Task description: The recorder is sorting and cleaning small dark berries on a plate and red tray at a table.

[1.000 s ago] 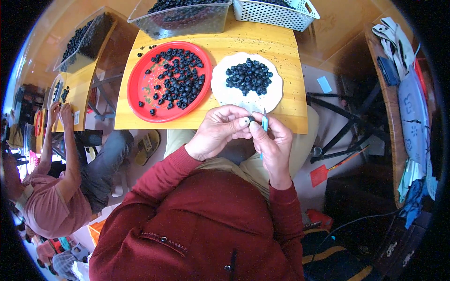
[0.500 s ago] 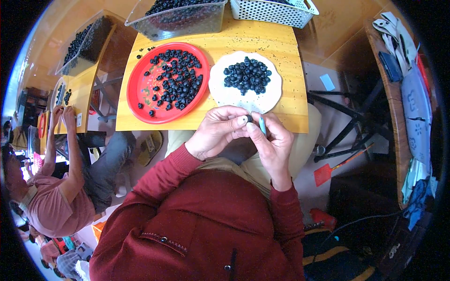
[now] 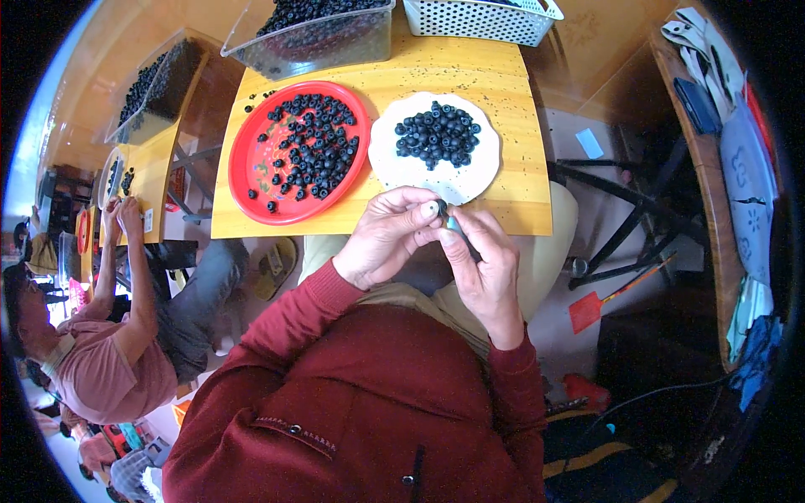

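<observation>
In front of me, past the near edge of the wooden table (image 3: 293, 228), my left hand (image 3: 387, 228) pinches one small round black piece (image 3: 441, 210) between thumb and forefinger. My right hand (image 3: 482, 264) grips a slim tool (image 3: 454, 224) with a turquoise part, its tip against that piece. The tool's exact kind is hidden by the fingers. On the left lies a red oval tray (image 3: 239, 172) with many similar black pieces (image 3: 323, 151), some showing a hole or dimple. To its right, a white scalloped plate (image 3: 486, 172) carries a heaped pile of them (image 3: 438, 134).
A clear plastic bin (image 3: 335, 54) full of black pieces and a white perforated basket (image 3: 482, 23) stand at the far edge. Dark specks dot the tabletop. At the left another person (image 3: 117, 360) works at a table. A red flyswatter (image 3: 586, 312) lies at the right.
The right hand has tilted, so less of the turquoise tool shows, and it has shifted slightly lower. The left hand keeps its pinch. The whole view has shifted a little.
</observation>
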A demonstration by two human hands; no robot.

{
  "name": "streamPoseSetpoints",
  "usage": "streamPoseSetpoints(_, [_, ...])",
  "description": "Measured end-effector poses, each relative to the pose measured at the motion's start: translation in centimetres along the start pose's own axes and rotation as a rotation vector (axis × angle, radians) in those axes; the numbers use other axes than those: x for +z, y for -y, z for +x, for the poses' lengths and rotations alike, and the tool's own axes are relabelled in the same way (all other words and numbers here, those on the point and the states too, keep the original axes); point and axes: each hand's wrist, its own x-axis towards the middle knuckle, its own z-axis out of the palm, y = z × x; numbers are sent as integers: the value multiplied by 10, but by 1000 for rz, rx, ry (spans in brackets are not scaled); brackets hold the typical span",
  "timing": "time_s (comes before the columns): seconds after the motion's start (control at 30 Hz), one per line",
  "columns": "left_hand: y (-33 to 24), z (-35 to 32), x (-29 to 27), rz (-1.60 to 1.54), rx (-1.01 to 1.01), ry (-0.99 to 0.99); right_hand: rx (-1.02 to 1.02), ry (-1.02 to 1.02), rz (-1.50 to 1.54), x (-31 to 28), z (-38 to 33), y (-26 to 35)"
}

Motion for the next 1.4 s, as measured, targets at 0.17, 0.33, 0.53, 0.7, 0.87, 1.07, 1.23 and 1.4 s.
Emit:
streamPoseSetpoints(0.17, [1, -1, -1, -18, 3, 34, 16, 6, 9, -3, -1, 0])
streamPoseSetpoints(0.33, [-1, -3, 3, 1, 15, 54, -31, -6, 30, -5, 0, 2])
streamPoseSetpoints(0.53, [-10, -11, 23, 115, 90, 77, 106, -147, -10, -18, -3, -15])
streamPoseSetpoints(0.7, [-7, -7, 17, 89, 83, 100, 87, -86, 24, -18, -6, -3])
streamPoseSetpoints(0.87, [-1, -6, 12, 56, 75, 120, 22, -39, 35, -14, -9, -1])
streamPoseSetpoints(1.07, [-1, -6, 21, 127, 54, 73, -43, -16, -9, -15, -8, 1])
streamPoseSetpoints(1.23, [2, -5, 17, 57, 69, 101, -68, -20, -17, -16, -8, 2])
streamPoseSetpoints(1.4, [2, -6, 18, 66, 62, 107, -87, -38, -19, -17, -10, -3])
